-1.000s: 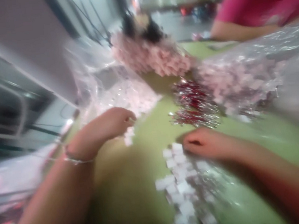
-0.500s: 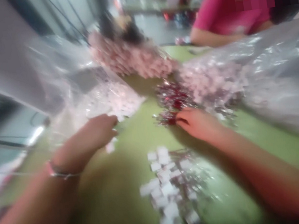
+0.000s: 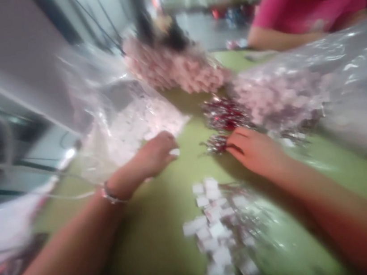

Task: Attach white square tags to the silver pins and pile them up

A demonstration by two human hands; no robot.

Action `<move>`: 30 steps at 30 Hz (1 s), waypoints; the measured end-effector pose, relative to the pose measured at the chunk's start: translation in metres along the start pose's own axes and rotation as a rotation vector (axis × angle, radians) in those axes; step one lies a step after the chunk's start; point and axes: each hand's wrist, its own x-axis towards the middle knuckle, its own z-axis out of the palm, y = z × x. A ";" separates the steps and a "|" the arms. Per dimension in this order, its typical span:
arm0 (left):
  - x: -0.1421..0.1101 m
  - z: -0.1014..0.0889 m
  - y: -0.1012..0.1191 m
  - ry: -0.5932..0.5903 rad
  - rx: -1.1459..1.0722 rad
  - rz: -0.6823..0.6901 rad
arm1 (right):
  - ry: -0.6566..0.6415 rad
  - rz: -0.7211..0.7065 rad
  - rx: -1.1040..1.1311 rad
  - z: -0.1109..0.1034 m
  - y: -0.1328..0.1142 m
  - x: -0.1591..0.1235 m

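My left hand [image 3: 157, 155] is closed in a pinch over the green table, with a small white piece [image 3: 174, 152] showing at its fingertips. To the right, my right hand [image 3: 249, 147] has its fingers closed on the red end of a small silver-and-red bunch [image 3: 217, 144]. Just behind that bunch lies a larger heap of silver-and-red pieces [image 3: 222, 113]. Nearer to me, a pile of white tabs [image 3: 218, 230] with thin stems spreads over the table. Blur hides finer detail.
Clear plastic bags stand on both sides, the left bag [image 3: 98, 108] with white pieces, the right bag [image 3: 359, 87] beside pale pink pieces [image 3: 272, 94]. Pink bundles [image 3: 177, 68] lie at the back. A person in a pink shirt [image 3: 308, 4] sits across the green table [image 3: 151, 250].
My left hand has moved right, away from the white pieces by the left bag, with a white piece at its fingertips. My right hand stays at the silver-and-red bunch. The view has shifted slightly.
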 end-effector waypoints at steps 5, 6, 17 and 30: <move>-0.006 -0.004 0.014 0.181 -0.107 -0.021 | -0.041 0.038 0.289 -0.003 -0.015 -0.004; -0.007 -0.004 0.019 0.205 -0.196 -0.057 | -0.069 0.044 0.340 -0.003 -0.018 -0.005; -0.004 0.022 0.052 0.050 -0.997 -0.296 | -0.086 -0.103 0.285 -0.004 -0.025 -0.008; -0.006 0.017 0.056 0.072 -1.051 -0.182 | -0.250 -0.069 0.480 -0.007 -0.025 -0.007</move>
